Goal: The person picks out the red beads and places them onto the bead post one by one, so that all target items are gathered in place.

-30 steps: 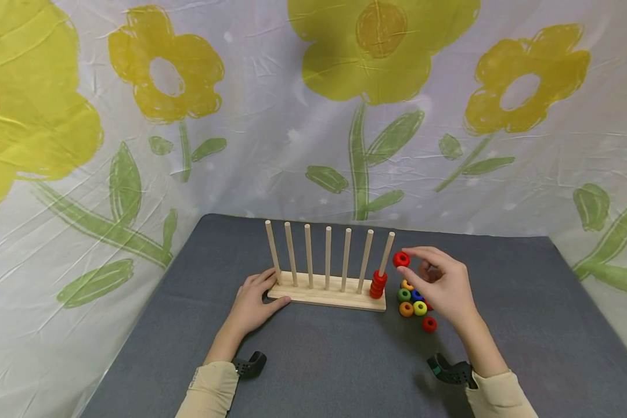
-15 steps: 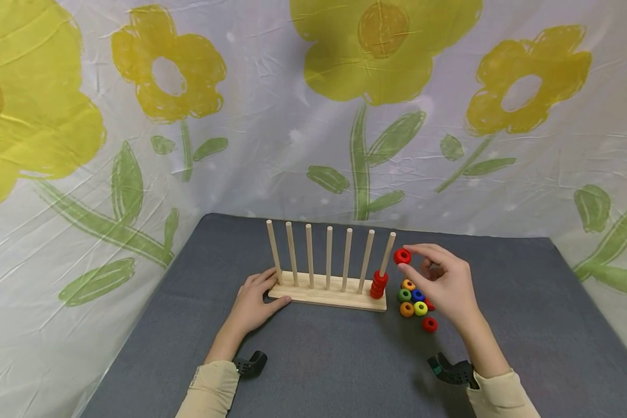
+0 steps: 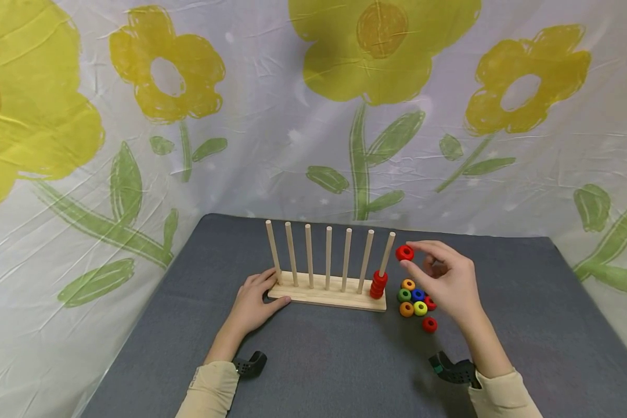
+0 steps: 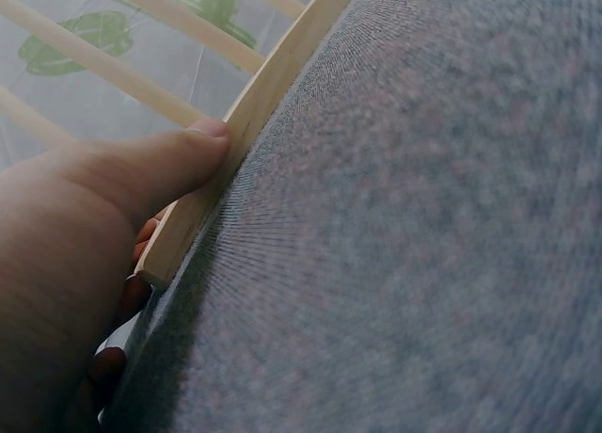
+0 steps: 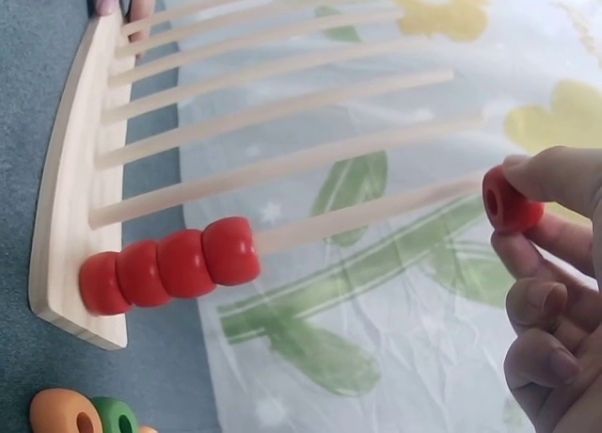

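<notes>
A wooden peg rack (image 3: 326, 297) with several upright pegs stands on the grey table (image 3: 319, 360). Its rightmost peg (image 3: 387, 253) carries a stack of red beads (image 3: 378, 284), also seen as red beads (image 5: 169, 264) in the right wrist view. My right hand (image 3: 446, 281) pinches a single red bead (image 3: 404, 253) between thumb and forefinger, just right of that peg's top; the same bead (image 5: 508, 202) shows in the right wrist view. My left hand (image 3: 253, 305) rests on the rack's left end, thumb (image 4: 160, 169) pressed against the base's front edge (image 4: 245, 132).
Loose beads lie right of the rack: orange (image 3: 408, 284), green (image 3: 404, 295), blue (image 3: 417, 295), yellow (image 3: 420, 308), another orange (image 3: 406, 309) and a red one (image 3: 429, 324). A flowered sheet (image 3: 313, 104) hangs behind the table. Bare grey surface lies in front of the rack.
My right hand has lifted the red bead slightly higher beside the rightmost peg's tip. The left hand has stayed on the rack.
</notes>
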Demonstrator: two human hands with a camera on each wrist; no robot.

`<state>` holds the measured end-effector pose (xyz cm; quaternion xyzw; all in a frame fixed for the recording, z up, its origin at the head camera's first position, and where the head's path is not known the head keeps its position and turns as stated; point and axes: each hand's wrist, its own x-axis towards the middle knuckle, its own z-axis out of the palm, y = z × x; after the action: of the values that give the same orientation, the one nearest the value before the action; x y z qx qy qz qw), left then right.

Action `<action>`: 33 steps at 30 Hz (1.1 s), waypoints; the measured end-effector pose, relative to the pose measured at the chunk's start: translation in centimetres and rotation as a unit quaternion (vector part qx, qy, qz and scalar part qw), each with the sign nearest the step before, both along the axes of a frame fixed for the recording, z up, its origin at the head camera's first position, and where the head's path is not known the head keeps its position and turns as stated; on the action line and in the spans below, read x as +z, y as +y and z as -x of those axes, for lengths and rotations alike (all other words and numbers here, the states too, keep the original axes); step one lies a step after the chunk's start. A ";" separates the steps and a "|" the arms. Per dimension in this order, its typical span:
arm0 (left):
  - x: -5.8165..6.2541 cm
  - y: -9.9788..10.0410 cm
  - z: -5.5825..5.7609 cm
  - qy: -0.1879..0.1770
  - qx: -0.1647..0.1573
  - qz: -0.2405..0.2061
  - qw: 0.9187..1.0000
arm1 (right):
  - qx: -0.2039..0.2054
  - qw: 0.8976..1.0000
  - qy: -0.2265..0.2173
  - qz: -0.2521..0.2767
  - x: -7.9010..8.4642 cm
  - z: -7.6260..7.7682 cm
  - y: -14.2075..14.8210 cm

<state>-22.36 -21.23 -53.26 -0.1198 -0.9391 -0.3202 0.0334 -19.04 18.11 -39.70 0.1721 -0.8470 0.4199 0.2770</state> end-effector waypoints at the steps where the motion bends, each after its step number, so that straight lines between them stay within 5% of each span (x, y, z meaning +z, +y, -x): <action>1: 0.0 0.0 0.0 0.000 0.000 0.000 1.000 | 0.000 1.000 0.001 0.002 0.1 0.0 0.0; 33: 0.0 0.0 0.0 -0.003 -0.001 -0.002 1.000 | -0.011 1.000 0.016 0.018 2.1 0.4 -0.2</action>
<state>-22.36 -21.27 -53.27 -0.1199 -0.9384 -0.3227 0.0307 -19.39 17.90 -37.63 0.1645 -0.8367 0.4287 0.2984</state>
